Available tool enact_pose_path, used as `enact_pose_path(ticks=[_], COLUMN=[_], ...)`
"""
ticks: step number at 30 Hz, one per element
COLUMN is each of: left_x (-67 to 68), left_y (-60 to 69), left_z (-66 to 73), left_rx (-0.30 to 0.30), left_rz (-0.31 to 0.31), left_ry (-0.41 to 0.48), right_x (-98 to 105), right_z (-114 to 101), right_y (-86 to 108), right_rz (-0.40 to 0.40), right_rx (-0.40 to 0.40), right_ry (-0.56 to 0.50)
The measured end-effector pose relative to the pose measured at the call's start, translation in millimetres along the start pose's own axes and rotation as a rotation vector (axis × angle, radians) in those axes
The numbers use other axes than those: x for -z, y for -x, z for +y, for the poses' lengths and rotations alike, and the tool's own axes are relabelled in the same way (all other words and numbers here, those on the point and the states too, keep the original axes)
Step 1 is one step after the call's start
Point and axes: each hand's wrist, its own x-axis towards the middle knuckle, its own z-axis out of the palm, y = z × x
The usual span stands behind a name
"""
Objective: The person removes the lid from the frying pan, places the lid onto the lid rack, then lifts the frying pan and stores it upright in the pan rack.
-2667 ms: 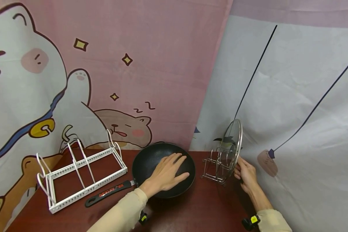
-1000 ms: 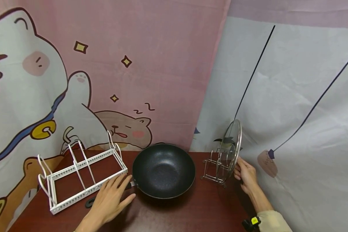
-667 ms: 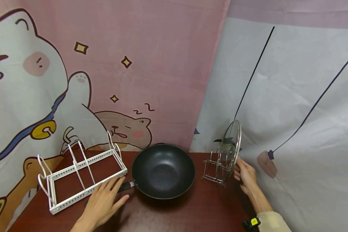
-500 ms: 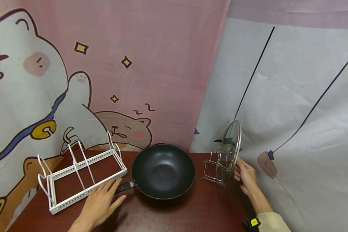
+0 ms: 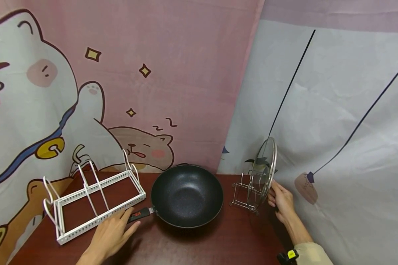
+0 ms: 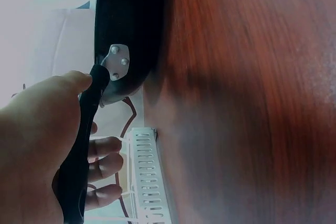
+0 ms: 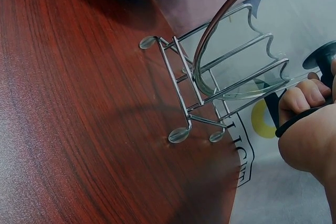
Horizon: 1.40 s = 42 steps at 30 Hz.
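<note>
A black wok (image 5: 187,195) sits on the table, its black handle (image 5: 140,214) pointing left. My left hand (image 5: 110,232) lies over that handle; in the left wrist view the thumb rests along the handle (image 6: 73,171) and the bent fingers (image 6: 105,166) come down on its far side. A glass pot lid (image 5: 269,173) with a metal rim stands on edge in a small wire rack (image 5: 240,202). My right hand (image 5: 282,200) holds the lid from the right by its black knob (image 7: 321,56), with fingers curled.
Left of the wok stands a white rack (image 5: 101,217) with upright dividers, close to my left hand. The dark red table (image 5: 219,243) ends against a printed curtain (image 5: 185,73) behind and at the right.
My left hand has left the wok's bowl, moved left to the handle, and its fingers have bent down over it. The right hand and the lid have stayed in place.
</note>
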Motion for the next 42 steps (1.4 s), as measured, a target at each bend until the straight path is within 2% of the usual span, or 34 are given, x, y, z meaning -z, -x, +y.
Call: enact_pose_path(ticks=[7,13,18,28,37,42], left_x=[-0.6,-1.8,-2.8,-4.7,-5.1,-5.3], left_y=[1.1,1.9,1.7,-0.1,-0.1,0.1], left_z=[0.2,-0.4,-0.9,-2.1,-2.3,-2.2], left_rx=[0.032,0.029,0.034,-0.008,-0.010,0.002], left_rz=[-0.005,0.021,0.007,0.059,0.067,0.039], left_ry=[0.009,0.004,0.001,-0.009,0.002,-0.001], right_x=[0,0,0,-1,-5,-5], right_z=[1,1,0,-2,-7,-10], right_y=[0.2,-1.2,-2.2,-1.1,2.0,2.7], right_rz=[0.001,0.001,-0.020,0.004,0.067,0.079], right_rx=[-0.003,-0.004,0.007,0.021,0.019,0.027], right_ry=[0.000,0.014,0.035,0.077,0.215,0.352])
